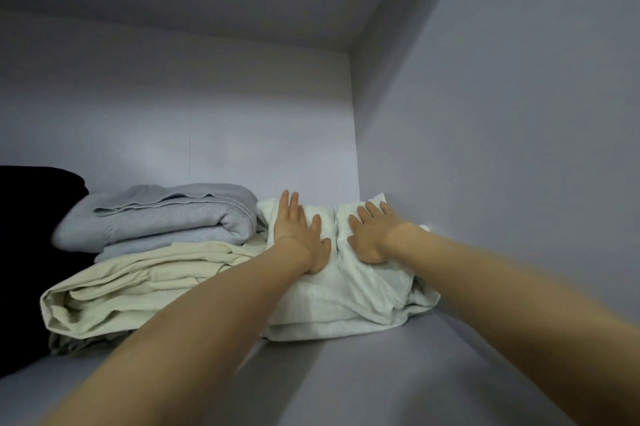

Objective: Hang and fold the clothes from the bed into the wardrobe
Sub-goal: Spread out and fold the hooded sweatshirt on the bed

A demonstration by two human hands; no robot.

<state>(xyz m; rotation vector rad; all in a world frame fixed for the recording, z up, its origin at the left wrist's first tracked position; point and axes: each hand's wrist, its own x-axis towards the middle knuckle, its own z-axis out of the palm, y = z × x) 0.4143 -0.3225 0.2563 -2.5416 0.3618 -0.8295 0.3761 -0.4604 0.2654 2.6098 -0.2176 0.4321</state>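
We press left hand (300,233) and right hand (372,235), fingers flat and extended, on the folded pale-green garment (346,297) on the wardrobe shelf (363,373), beside the cream garment (138,283).

No readable text, labels or numbers anywhere.

My hands (301,235) lay on the folded garment (346,290) in the shelf's (381,373) right corner; stacked clothes (149,252) sat just left.
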